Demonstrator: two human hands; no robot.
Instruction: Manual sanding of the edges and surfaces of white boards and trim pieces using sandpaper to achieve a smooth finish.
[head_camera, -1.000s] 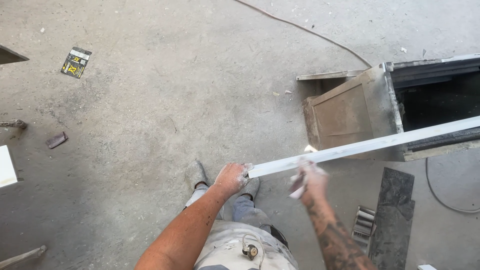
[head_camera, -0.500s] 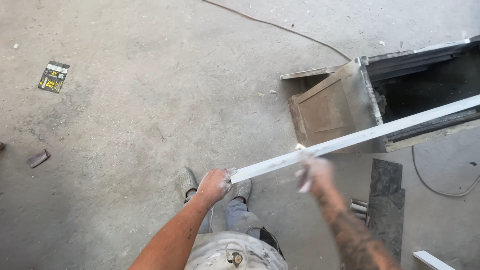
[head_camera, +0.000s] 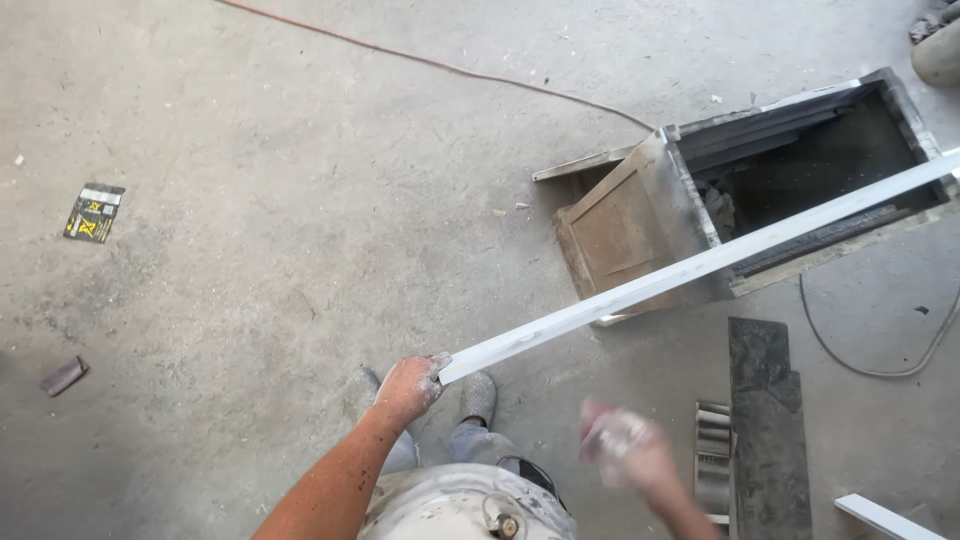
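The left hand (head_camera: 408, 385) grips the near end of the long white strip (head_camera: 700, 265), which runs up-right over the floor (head_camera: 250, 200); the blurred right hand (head_camera: 622, 445), apart below it, holds a small pad.

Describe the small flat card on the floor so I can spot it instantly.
Start at the open dark box at upper right, then look straight across the bare concrete floor to the far left edge. The card lies alone there: black with yellow markings, unlike the plain brown scrap below it.
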